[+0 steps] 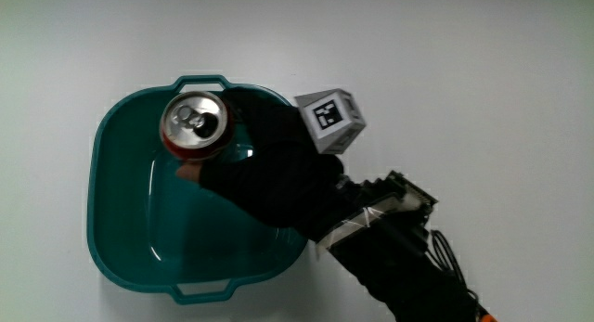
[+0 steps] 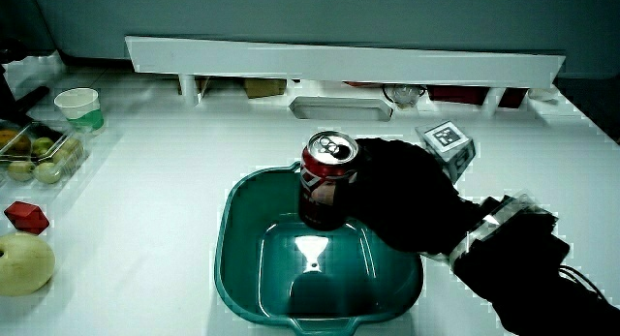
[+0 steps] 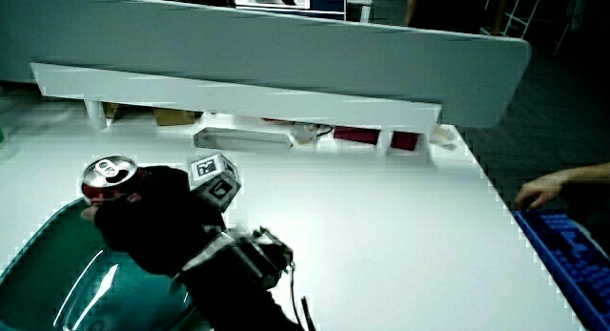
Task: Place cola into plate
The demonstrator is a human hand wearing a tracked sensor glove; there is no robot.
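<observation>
A red cola can (image 1: 195, 127) with a silver top stands upright inside the teal plate (image 1: 121, 238), a deep dish with small handles. The gloved hand (image 1: 269, 169) is over the plate, its fingers wrapped around the can's side. In both side views the can (image 2: 325, 181) (image 3: 107, 178) is upright with the hand (image 2: 402, 196) (image 3: 152, 221) closed on it over the plate (image 2: 242, 268) (image 3: 38, 264). I cannot tell whether the can's base touches the plate's floor. The patterned cube (image 1: 329, 120) sits on the back of the hand.
In a side view, a container of fruit (image 2: 34, 152), a small cup (image 2: 77, 106), a red object (image 2: 26, 217) and a pale round fruit (image 2: 21, 261) lie at the table's edge beside the plate. A low white partition (image 2: 339, 60) with a grey tray (image 2: 341, 107) under it runs along the table.
</observation>
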